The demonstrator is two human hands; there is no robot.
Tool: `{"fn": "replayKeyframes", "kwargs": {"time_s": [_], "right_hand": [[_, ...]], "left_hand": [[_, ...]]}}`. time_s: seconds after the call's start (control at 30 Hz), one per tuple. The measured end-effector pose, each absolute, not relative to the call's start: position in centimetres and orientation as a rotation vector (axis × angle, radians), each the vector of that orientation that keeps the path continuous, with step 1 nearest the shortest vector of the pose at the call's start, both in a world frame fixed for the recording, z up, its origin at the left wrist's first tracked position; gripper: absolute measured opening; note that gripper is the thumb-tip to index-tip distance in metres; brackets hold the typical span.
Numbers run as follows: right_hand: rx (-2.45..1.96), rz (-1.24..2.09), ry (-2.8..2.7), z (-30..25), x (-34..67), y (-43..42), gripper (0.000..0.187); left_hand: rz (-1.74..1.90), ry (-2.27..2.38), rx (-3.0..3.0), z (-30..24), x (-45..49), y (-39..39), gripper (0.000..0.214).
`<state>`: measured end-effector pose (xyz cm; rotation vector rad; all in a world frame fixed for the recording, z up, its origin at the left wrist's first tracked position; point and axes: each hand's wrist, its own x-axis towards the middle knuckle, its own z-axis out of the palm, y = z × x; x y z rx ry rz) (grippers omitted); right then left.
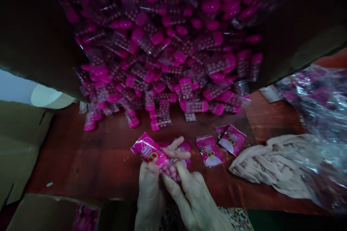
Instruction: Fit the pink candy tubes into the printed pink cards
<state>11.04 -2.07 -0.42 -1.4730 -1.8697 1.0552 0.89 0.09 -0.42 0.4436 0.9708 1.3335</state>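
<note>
Sachet (148, 148) juts beyond left fingers (153, 168) holding its edge, adjoining pink balls (171, 171) pinched between right fingers (184, 174).

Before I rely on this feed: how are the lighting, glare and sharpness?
Head view: dim overall, the box walls nearly black; head view: white glare on the plastic bag at right; head view: small print on the held packet too soft to read.

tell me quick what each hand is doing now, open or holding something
Left hand: closed, holding the pink printed packet.
Right hand: closed, pinching the clear end with pink balls.
</note>
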Motion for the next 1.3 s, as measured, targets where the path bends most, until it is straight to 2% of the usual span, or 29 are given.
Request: {"fn": "replayKeyframes", "kwargs": {"time_s": [0.07, 0.17, 0.37, 0.53, 0.63, 0.73, 0.87, 1.07, 1.23, 1.3], "right_hand": [[-1.457, 1.018, -1.899, -0.7, 11.1, -2.5, 0.044], [-1.457, 0.999, -1.930, -0.5, 11.1, -2.9, 0.040], [-1.460, 0.978, -2.039, 0.9, 11.0, -1.9, 0.047], [-1.372, 1.107, -1.893, 0.6, 10.6, -0.5, 0.038], [-1.328, 1.158, -1.916, 0.1, 11.0, -0.6, 0.037], [-1.269, 1.035, -2.035, 0.1, 11.6, -1.0, 0.038], [-1.179, 0.912, -2.092, 0.7, 11.8, -0.8, 0.040], [-1.316, 0.859, -1.931, -0.1, 11.6, -0.6, 0.027], [-1.348, 0.577, -2.041, -0.8, 11.8, -2.2, 0.035], [-1.341, 0.529, -2.078, -0.5, 11.7, -2.3, 0.039]], "left_hand": [[1.305, 1.000, 0.535, -0.3, 0.6, 0.5, 0.026], [1.295, 0.986, 0.593, -0.4, 0.7, 0.5, 0.028], [1.349, 1.042, 0.364, -0.5, 1.5, -0.6, 0.027], [1.361, 1.051, 0.326, -0.5, 1.1, -0.8, 0.045], [1.357, 0.933, 0.451, -0.7, 0.7, -0.5, 0.041], [1.304, 0.826, 0.541, -1.1, 0.2, -0.5, 0.036], [1.250, 0.762, 0.483, -1.4, -0.1, -0.7, 0.040], [1.341, 0.818, 0.447, -0.9, 0.7, 0.7, 0.044], [1.444, 0.979, 0.517, -0.1, 1.0, 1.1, 0.023], [1.394, 0.998, 0.491, 0.2, 1.0, 0.7, 0.022]]}}
